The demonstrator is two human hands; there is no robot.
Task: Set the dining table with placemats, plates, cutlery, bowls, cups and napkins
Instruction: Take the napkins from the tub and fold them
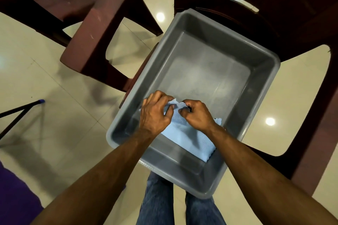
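A light blue cloth napkin (190,139) lies folded in the near part of a grey plastic tub (265,71). My left hand (155,113) pinches the napkin's far edge from the left, fingers curled over it. My right hand (198,115) pinches the same edge just to the right, thumb and fingers closed on the fabric. Both hands are inside the tub, almost touching each other. The rest of the tub's floor is bare.
The tub rests on a dark maroon plastic chair (311,29). A second maroon chair (95,29) stands to the left over the pale tiled floor (45,82). A black tripod leg with a blue tip (27,107) is at the left. My jeans-clad legs (159,204) show below.
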